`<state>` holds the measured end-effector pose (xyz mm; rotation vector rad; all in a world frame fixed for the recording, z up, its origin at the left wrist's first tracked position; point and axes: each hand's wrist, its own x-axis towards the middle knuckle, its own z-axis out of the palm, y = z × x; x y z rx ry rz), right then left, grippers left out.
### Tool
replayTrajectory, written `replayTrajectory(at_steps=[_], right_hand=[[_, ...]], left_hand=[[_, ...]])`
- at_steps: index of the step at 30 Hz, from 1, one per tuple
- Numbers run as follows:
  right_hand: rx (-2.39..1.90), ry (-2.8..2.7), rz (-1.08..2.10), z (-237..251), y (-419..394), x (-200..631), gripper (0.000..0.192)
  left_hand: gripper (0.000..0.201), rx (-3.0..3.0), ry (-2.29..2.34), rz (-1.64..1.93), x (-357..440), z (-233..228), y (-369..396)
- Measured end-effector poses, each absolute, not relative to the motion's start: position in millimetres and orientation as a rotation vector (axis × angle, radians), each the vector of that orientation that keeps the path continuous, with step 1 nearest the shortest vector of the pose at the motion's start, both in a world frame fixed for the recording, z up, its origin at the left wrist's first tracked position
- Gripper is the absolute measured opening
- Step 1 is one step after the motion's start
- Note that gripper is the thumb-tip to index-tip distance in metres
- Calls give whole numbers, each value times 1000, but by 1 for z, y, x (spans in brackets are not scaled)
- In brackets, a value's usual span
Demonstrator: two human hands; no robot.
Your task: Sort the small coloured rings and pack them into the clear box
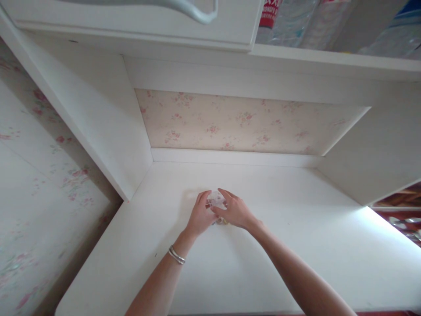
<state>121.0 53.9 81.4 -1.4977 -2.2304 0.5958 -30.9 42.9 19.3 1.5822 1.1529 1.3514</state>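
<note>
Both hands meet at the middle of the white desktop (263, 188). Between them is a small clear plastic piece, like a box or lid (217, 201), partly hidden by fingers. My left hand (201, 216) curls round its left side, a silver bangle (176, 255) on the wrist. From the right, my right hand (235, 210) grips it with thumb and fingers. Under the hands, a few small yellowish and whitish items (222, 221) lie close to the surface, too small and covered to name. Something reddish-brown shows beside the left fingers.
A cabinet door (138, 22) with a metal handle (197, 14) hangs overhead. Plastic bottles (292, 24) stand on the shelf at upper right. Side panels (95, 101) bound the desktop left and right. Flowered wallpaper (213, 123) covers the back. Shiny objects (408, 224) are at far right.
</note>
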Motion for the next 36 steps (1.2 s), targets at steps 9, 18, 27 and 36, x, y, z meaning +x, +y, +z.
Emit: replayTrajectory(at_steps=[9, 18, 27, 36], right_hand=[[-1547, -2247, 590, 91, 51, 124, 59], [-1528, -2175, 677, 88, 55, 127, 63], [-1289, -1518, 1355, 90, 68, 149, 51], [-1165, -873, 1585, 56, 78, 204, 36]], left_hand=[[73, 1510, 1063, 1330, -27, 22, 41], [77, 1408, 990, 1345, -27, 19, 42], [83, 1244, 999, 1309, -33, 20, 49], [86, 1272, 1090, 1262, -44, 6, 61]])
